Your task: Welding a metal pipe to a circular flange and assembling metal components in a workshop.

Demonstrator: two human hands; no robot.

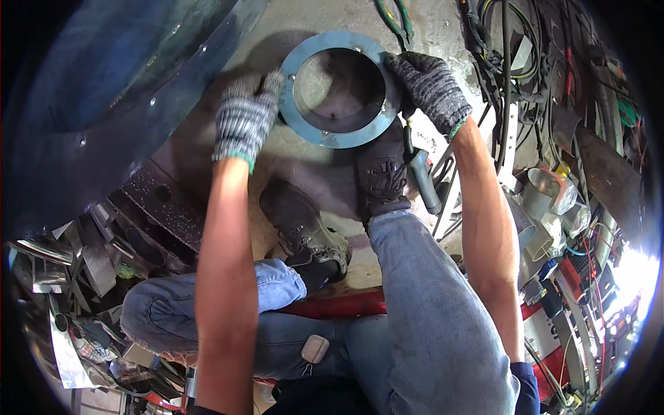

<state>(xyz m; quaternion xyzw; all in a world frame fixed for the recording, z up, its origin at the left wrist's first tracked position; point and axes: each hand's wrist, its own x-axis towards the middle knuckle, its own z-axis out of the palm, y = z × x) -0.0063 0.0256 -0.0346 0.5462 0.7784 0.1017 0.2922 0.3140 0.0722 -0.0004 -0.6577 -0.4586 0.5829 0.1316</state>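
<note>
The left hand [245, 117], in a grey-and-white knitted work glove with a green cuff, is placed at the left rim of a flat blue-grey metal ring [339, 140]; its fingers are blurred, so whether the rim is gripped there cannot be told. By the right hand [432, 86], gloved the same way, the ring's right rim is held, fingers closed at the edge. The ring is positioned between both hands, above the concrete floor [308, 169] as seen from the head; whether it is rested or lifted cannot be told. A few small bright spots are seen on its face.

Below the right hand, a dark grey cylindrical tool handle [423, 180] is seen, close to the right black lace-up boot [382, 176], whose toe is reached by the ring's lower edge. The left black lace-up boot [304, 228] is set further back. Green-handled pliers [398, 21] are seen just past the ring. The upper left is filled by a large curved blue metal sheet [138, 83]. Black cables [505, 69] are tangled at upper right; loose metal scraps [97, 263] are piled at lower left.
</note>
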